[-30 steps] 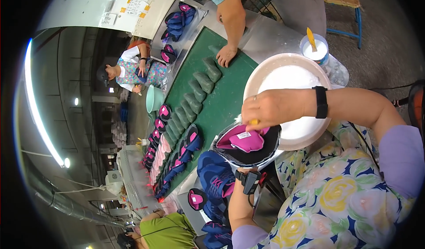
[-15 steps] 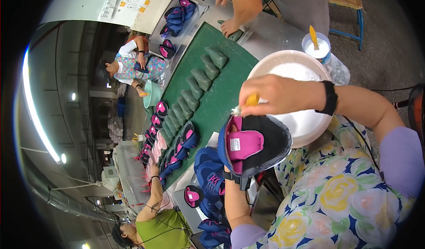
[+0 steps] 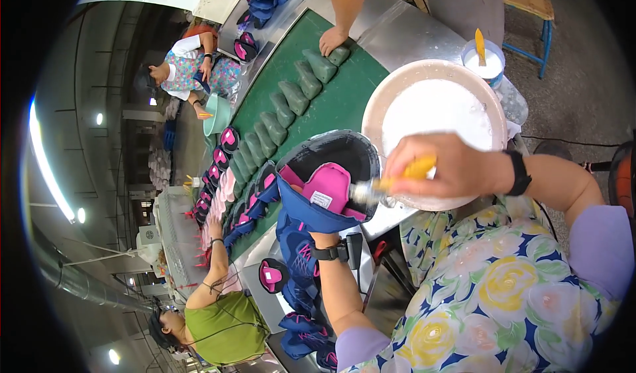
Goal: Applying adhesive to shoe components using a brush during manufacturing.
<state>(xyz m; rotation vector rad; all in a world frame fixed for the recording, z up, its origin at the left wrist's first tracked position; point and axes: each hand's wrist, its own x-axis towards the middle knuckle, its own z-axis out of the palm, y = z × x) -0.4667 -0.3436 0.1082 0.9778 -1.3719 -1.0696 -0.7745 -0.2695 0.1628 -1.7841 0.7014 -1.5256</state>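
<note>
A navy shoe upper with a black inner edge and a pink tongue is held up in front of me. My left hand grips it from below, most of its fingers hidden behind the upper. In my right hand is a brush with a yellow handle, its pale bristles against the upper's right inner edge. Just beyond the right hand stands a pale pink basin of white liquid.
A green belt carries a row of grey-green shoe lasts and several uppers. More navy uppers lie by my left forearm. A small tub with another brush stands behind the basin. A co-worker's hand touches the far lasts.
The upper has moved left and tilted, its opening now facing up and away. My brush has gone from its far left edge to its right side. A co-worker's last now joins the row.
</note>
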